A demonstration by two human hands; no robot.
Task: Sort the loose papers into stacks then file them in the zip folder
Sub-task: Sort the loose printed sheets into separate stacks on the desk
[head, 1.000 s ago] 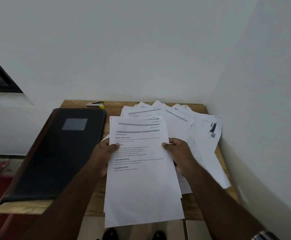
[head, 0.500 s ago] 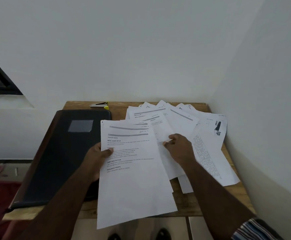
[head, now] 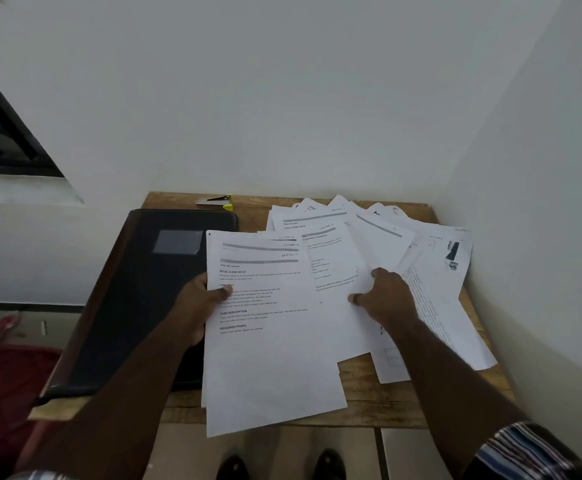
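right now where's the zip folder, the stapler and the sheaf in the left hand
zip folder (head: 137,306): head view, middle of its dark cover
stapler (head: 215,200): head view, its body
held sheaf (head: 268,368): head view, blank lower half

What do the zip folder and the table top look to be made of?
Zip folder: dark, smooth, slightly glossy cover, likely leather or faux leather, with a brownish edge; I cannot tell which. Table: light brown wood or wood-look board with a matte finish, showing grain lines and a crack-like mark near the front edge.
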